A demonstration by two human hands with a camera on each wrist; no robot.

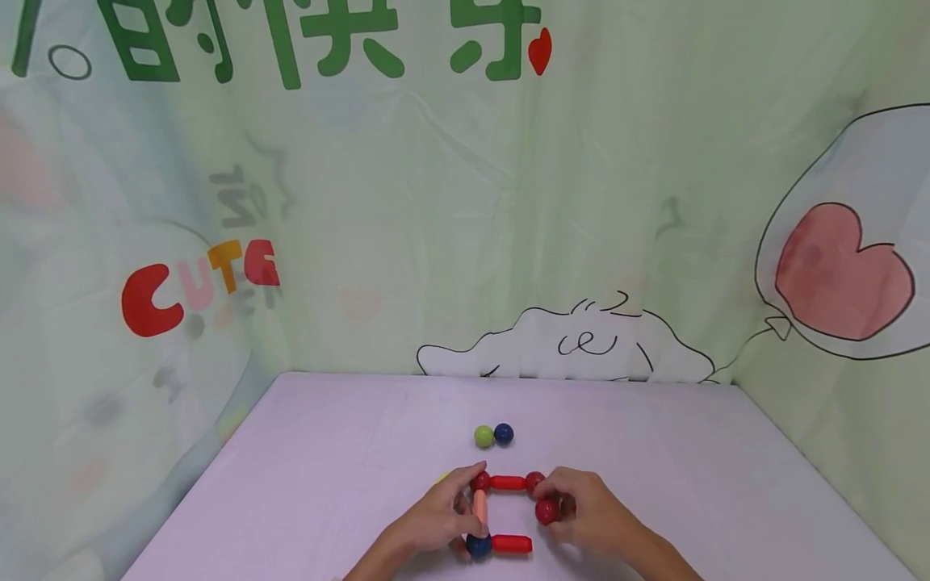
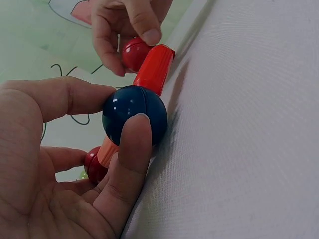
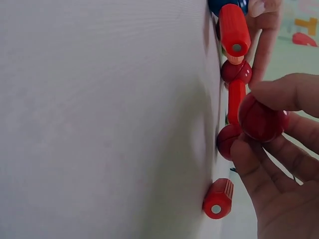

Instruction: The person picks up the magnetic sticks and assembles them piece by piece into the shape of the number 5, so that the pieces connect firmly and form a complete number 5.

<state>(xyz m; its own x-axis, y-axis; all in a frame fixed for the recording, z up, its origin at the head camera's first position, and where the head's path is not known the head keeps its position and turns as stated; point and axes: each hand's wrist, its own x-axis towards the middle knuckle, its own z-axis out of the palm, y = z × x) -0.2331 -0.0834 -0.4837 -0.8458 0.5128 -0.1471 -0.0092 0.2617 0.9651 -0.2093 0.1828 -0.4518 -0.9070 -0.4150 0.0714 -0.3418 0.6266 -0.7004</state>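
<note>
Left hand (image 1: 436,520) pinches the dark blue ball (image 2: 134,114) between thumb and finger at the near-left corner of a rod-and-ball frame on the pale table (image 1: 305,476); right hand (image 1: 588,508) clamps a loose red ball (image 3: 261,118) in its fingertips, just beside the far red rod (image 1: 507,482); a near red rod (image 1: 512,544) joins the blue ball; green and blue balls (image 1: 493,436) sit apart, seemingly touching.

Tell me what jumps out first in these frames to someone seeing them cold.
First, the half-built frame of red rods and balls near the front edge of the pale table, with both hands on it. The left hand pinches the dark blue ball at the near left corner, and the right hand holds a loose red ball at the open right side. Behind, a green ball and another blue ball sit touching, apart from the frame.
</note>
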